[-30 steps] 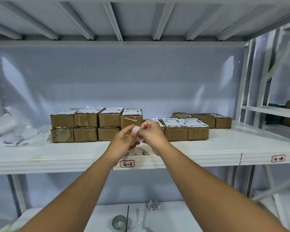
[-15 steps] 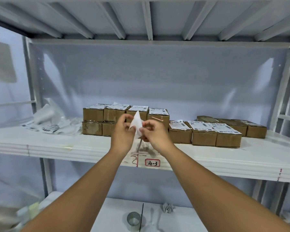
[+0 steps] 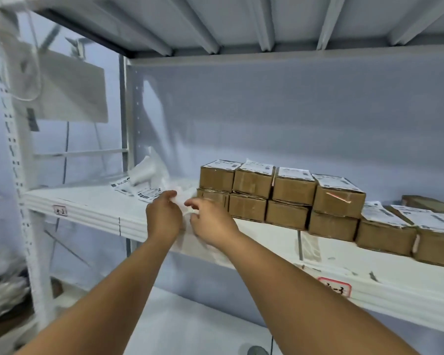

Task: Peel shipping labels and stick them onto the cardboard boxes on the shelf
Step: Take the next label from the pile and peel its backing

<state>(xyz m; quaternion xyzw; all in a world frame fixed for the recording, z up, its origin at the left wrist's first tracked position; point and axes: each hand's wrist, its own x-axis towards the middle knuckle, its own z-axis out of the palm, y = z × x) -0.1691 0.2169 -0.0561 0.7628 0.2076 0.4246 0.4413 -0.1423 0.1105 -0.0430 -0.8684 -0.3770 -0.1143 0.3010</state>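
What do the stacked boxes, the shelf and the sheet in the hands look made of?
Boxes: brown cardboard, matte, with rough, frayed edges; white paper labels on top. Shelf: probably painted metal, smooth white with a ribbed front lip. Sheet held between left hand and right hand: thin, white, creased, likely paper or label backing; too blurred to settle.

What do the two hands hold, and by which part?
Both hold one white sheet, likely a label: the left hand pinches its top left edge, the right hand its right edge. Blur hides the exact hold.
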